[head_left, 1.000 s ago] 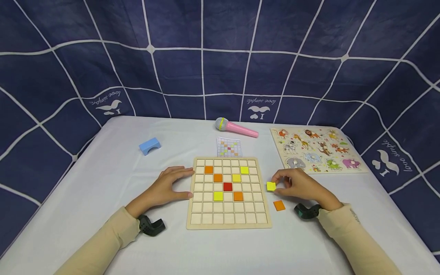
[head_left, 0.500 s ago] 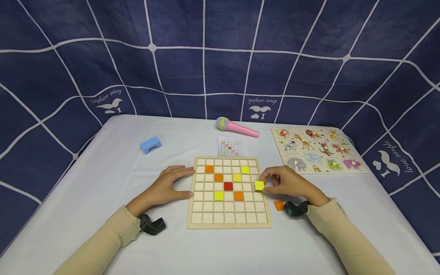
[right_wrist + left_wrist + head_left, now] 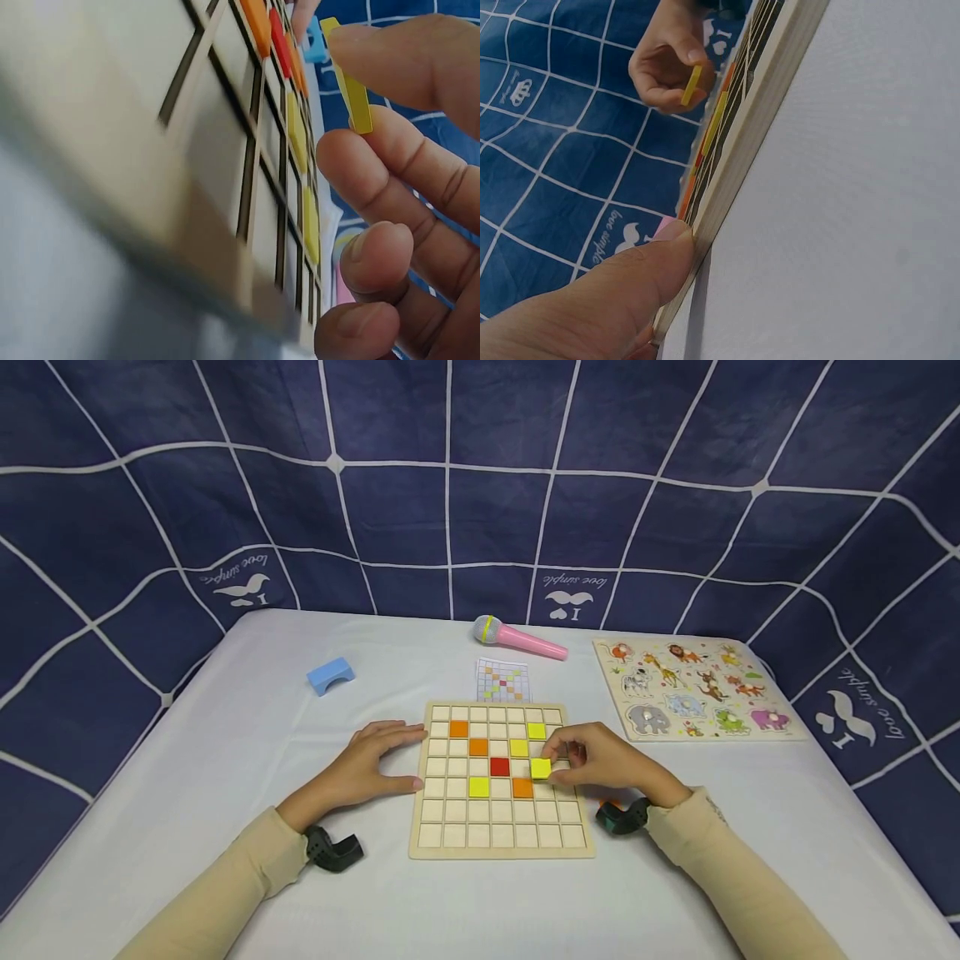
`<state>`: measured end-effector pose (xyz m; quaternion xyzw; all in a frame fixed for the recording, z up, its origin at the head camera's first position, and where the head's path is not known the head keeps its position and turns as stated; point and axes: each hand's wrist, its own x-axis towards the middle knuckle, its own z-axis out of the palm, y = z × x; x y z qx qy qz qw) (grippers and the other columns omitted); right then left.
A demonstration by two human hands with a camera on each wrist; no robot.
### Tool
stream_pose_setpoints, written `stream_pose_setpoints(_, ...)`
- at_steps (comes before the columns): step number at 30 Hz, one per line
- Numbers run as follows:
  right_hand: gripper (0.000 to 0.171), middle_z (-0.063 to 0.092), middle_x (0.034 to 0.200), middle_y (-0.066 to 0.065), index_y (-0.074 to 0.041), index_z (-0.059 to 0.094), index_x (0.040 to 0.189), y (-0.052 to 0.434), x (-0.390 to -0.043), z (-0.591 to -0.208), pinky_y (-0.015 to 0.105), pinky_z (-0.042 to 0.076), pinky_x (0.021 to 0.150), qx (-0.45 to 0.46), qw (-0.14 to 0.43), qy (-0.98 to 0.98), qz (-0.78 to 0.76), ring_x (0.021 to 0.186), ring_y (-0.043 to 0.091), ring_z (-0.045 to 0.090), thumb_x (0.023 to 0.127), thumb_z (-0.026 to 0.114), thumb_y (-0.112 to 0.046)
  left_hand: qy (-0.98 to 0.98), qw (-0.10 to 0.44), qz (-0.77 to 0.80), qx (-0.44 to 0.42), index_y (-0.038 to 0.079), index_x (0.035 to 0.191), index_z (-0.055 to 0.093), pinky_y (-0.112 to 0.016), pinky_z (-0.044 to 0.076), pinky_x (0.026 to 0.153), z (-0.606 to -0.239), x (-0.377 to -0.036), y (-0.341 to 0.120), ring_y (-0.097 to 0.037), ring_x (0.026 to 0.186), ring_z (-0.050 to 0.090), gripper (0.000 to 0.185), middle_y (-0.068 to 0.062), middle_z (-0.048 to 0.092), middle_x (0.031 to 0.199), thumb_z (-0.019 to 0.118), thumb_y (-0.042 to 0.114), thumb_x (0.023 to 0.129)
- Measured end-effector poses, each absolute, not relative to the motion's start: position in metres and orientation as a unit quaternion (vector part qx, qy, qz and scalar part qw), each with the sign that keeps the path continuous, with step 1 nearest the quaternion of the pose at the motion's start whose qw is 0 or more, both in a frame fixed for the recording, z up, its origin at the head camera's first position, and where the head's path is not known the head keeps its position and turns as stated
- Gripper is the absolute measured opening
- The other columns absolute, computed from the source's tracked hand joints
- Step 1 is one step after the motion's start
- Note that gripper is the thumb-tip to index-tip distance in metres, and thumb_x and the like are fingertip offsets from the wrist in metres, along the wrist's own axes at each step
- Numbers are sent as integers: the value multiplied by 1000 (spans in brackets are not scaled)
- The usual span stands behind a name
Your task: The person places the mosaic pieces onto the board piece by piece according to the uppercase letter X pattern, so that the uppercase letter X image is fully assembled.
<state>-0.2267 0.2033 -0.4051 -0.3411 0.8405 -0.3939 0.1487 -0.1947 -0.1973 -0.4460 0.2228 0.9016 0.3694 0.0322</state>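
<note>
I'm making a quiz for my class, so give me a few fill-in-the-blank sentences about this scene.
1. The right hand pinches a ____ tile.
2. The left hand rests against the grid board's ____ edge.
3. The single tile in the board's centre is ____.
4. The toy microphone's handle is ____.

Missing words: yellow; left; red; pink

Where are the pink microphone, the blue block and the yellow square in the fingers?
pink microphone (image 3: 528, 643), head view, handle.
blue block (image 3: 331, 676), head view, top face.
yellow square (image 3: 541, 768), head view, flat top.
</note>
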Motion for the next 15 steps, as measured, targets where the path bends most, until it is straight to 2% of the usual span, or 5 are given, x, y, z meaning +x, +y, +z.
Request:
stream_pose_setpoints(6,21,50,70,-9,-7,76,104,190,-224,-402,24,40,64,-352,150,837,-392,63,8,45,88,90,-9,903,29,366,223,6,150,64,-70,24,118,-445,-195,-198,-47,150,39,76,-16,59,157,94,32,85)
stream_pose_setpoints(13,20,67,84,1,-7,76,101,173,-221,-403,24,40,60,-361,154,830,-397,60,7,46,88,90,-10,901,31,369,224,5,150,64,-70,23,118,-446,-195,-198,-47,150,39,76,-16,59,157,94,31,86)
stream_pose_setpoints(15,19,69,85,0,-8,76,101,168,-220,-403,23,40,59,-365,153,828,-397,60,6,46,88,90,-10,901,31,370,224,5,150,64,-70,23,118,-446,-195,-197,-47,150,39,76,-15,59,157,94,32,86)
